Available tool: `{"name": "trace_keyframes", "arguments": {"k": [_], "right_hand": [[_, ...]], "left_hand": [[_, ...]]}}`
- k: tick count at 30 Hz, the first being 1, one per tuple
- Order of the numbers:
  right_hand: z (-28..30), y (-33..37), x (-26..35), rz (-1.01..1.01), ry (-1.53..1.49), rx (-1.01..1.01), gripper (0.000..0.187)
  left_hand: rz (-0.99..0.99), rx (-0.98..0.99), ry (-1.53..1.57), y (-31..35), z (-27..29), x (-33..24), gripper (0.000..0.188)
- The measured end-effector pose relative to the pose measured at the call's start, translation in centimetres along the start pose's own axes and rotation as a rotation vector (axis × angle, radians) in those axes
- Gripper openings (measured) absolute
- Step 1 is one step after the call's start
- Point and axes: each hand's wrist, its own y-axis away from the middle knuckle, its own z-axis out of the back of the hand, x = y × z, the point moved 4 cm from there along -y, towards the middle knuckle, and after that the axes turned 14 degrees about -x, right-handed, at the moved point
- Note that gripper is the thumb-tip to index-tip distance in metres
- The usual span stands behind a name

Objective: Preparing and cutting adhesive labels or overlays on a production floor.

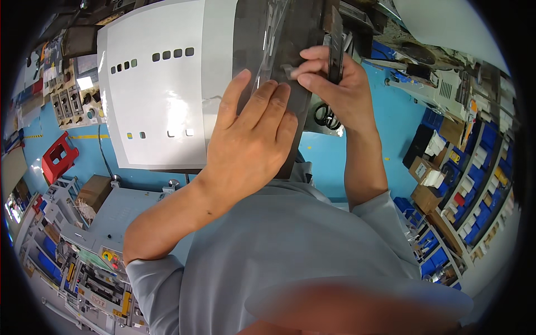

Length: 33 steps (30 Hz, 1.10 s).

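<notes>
My left hand (251, 131) lies palm down with its fingers spread, over the edge of a clear film (271, 39) on a dark board (304, 33). To its left, a white sheet (162, 95) with rows of small rounded cutouts rests on the same board under glossy clear film. My right hand (340, 84) is closed at the board's right edge. A long, dark, slim tool that looks like a utility knife (335, 53) stands up within its grip. Thumb and fingertips pinch near a small clear scrap of film (289, 71).
Black-handled scissors (324, 115) lie just below my right hand. A red stool (59, 157) stands on the blue floor at left, near a grey machine cabinet (120, 215). Racks of blue bins (474, 218) and cardboard boxes (422, 169) stand at right.
</notes>
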Motion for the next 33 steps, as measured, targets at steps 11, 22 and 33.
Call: {"name": "trace_keyframes", "arguments": {"k": [11,22,33], "right_hand": [[-0.5,0.6,0.9,-0.013,0.026,0.054,0.029],[-1.9,-1.4,1.9,0.167,0.433,-0.111,0.027],[-2.1,-2.8,2.0,0.418,0.523,-0.274,0.025]], "left_hand": [[0.014,0.014,-0.003,0.5,0.4,0.7,0.011],[0.013,0.0,0.013,1.0,0.5,0.8,0.01],[0.012,0.003,0.027,1.1,0.5,0.9,0.01]]}}
